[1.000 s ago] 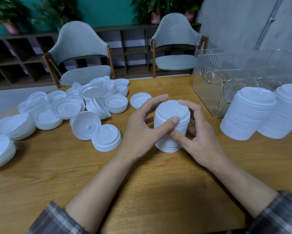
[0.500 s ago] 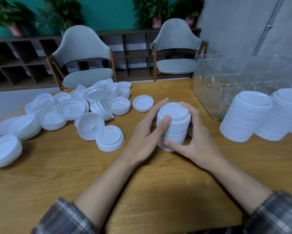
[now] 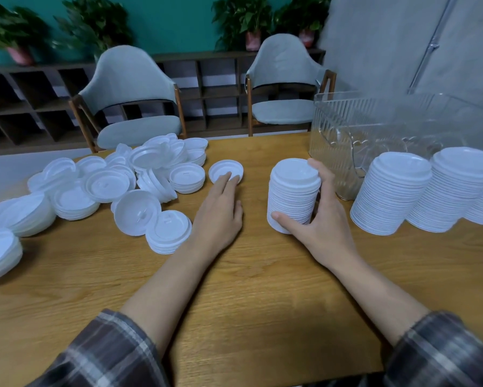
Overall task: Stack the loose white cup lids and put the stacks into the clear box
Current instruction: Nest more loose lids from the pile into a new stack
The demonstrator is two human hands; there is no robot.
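Observation:
A tall stack of white cup lids point(image 3: 293, 195) stands on the wooden table near the middle. My right hand point(image 3: 322, 219) grips it, thumb at its base and fingers round its far side. My left hand point(image 3: 220, 212) lies flat with straight fingers, its fingertips touching a single upturned lid point(image 3: 225, 170) further back. A heap of loose lids and short stacks point(image 3: 128, 180) covers the table's left side. The clear ribbed box point(image 3: 374, 129) stands at the back right. Two taller finished stacks point(image 3: 392, 191) stand in front of the box.
Two grey chairs point(image 3: 134, 96) stand behind the table, with dark shelving and potted plants along the wall. A short lid stack point(image 3: 169, 231) lies just left of my left wrist. More low stacks point(image 3: 0, 254) sit at the table's left edge.
My left hand has let go of the tall stack and reached left and back to the single upturned lid. My right hand alone holds the stack now.

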